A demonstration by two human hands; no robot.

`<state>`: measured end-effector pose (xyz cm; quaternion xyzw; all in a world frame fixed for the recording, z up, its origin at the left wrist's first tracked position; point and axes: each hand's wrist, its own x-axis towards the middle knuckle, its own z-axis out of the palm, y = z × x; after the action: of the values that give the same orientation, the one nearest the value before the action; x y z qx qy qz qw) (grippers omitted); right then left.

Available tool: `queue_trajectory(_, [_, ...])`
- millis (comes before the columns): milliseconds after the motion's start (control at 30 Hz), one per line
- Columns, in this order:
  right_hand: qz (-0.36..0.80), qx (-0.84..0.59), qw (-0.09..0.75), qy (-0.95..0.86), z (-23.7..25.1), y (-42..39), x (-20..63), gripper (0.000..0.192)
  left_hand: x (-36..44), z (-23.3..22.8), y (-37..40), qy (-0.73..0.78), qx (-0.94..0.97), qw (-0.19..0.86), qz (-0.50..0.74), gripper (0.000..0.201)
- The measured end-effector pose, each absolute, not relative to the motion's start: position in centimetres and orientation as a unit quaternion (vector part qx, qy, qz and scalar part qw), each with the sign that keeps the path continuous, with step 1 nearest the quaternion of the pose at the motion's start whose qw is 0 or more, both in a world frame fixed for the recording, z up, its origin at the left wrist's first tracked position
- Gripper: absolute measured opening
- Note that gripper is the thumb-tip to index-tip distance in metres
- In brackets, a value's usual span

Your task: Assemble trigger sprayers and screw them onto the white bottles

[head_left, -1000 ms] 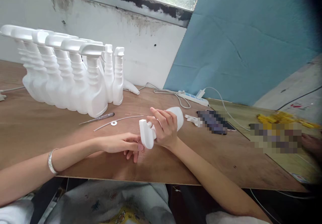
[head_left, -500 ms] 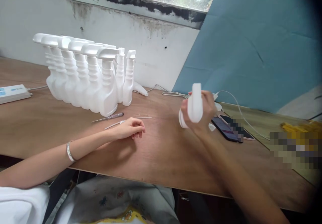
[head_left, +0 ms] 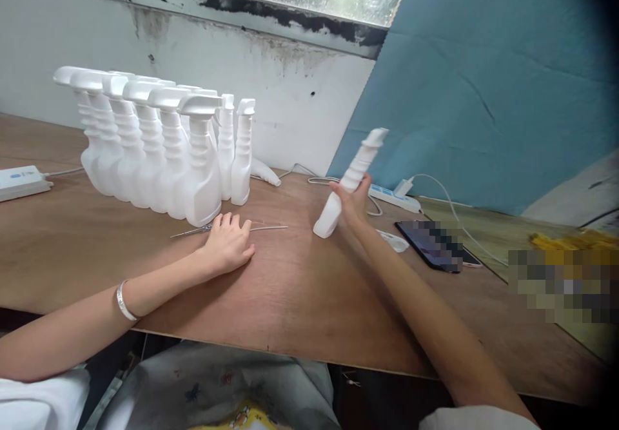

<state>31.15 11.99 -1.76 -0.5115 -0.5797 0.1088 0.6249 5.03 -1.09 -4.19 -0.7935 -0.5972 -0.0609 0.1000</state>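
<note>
The bottle (head_left: 358, 167) tilts above the counter (head_left: 290, 288), right of the bottle row (head_left: 169, 159); the right hand (head_left: 354, 204) has its fingers wrapped round it; a firm mid-body grip should steady it; the left hand's (head_left: 226, 247) fingers spread loosely by the screwdriver (head_left: 186, 232).

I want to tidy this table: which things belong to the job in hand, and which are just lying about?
Likely the job:
- bottle in the right hand
- standing bottles
- perhaps the screwdriver and tube by the left hand

Probably just lying about:
- phones
- left power strip
- right power strip
</note>
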Motion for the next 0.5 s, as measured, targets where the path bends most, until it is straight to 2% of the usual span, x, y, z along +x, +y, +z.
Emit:
queue_trajectory(167, [0.167,-0.491,0.629,-0.579,-3.8,12.8,29.2,0.057,5.1,-4.5,-1.2,-0.610,-0.785,0.107,-0.009,0.036])
queue_trajectory(367, [0.080,-0.573,0.637,-0.510,-3.6,13.7,24.4,0.057,5.4,-4.6,-1.8,-0.565,-0.815,0.127,0.008,0.023])
queue_trajectory(500, [0.092,-0.571,0.616,-0.535,-3.7,12.6,20.2,0.064,5.6,-4.3,-2.1,-0.536,-0.834,0.131,-0.005,0.021])
